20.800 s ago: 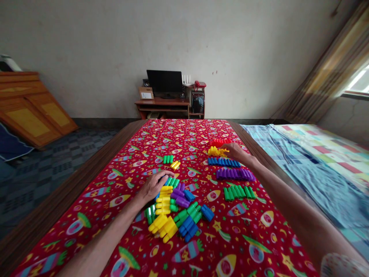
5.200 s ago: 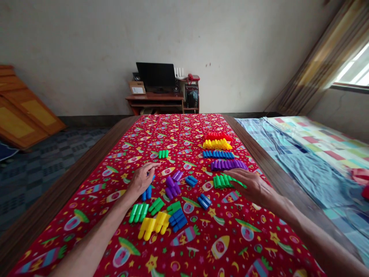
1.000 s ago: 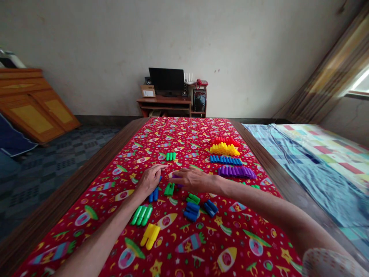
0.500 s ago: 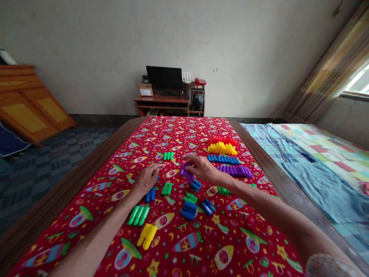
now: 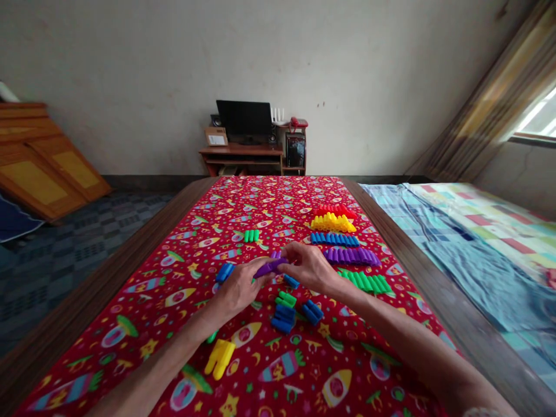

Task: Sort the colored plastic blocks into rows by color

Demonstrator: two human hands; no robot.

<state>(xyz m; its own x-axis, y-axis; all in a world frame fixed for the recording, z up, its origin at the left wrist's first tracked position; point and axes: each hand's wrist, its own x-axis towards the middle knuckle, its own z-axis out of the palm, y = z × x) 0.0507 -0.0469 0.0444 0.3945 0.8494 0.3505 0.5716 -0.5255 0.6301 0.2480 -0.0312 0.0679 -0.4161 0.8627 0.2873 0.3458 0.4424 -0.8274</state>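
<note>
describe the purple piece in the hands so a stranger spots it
Find the red rocket-print cloth; near its middle, the left hand and right hand sit close together. The purple piece bridges them, held by both, unlike the purple row lying to the right.

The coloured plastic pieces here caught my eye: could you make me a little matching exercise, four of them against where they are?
Column one:
1. Red row
2. Purple piece
3. Blue row
4. Yellow piece

Column two:
A. Between the yellow row and the purple row
B. Nearest the camera of all the pieces in view
C. Farthest of the rows
D. Held between the left hand and the right hand

Right pairs: 1-C, 2-D, 3-A, 4-B.
</note>
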